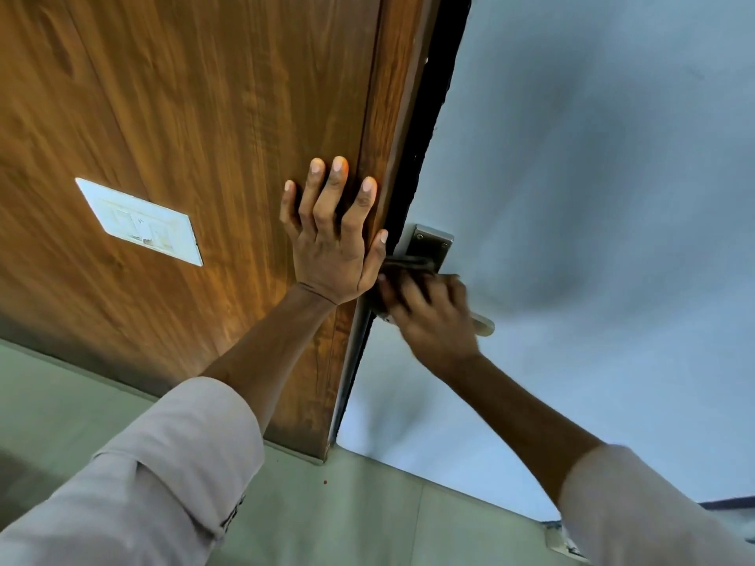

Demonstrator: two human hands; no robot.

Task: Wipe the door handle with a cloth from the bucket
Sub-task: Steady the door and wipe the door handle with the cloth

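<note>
A dark crumpled cloth is clenched in the blurred right hand against the metal door handle, centre frame, mostly hidden. The left hand is spread flat, released, on grained wood panelling.

You looked at a brown wood wall panel with a white switch plate on it. Below was a pale green floor.
</note>
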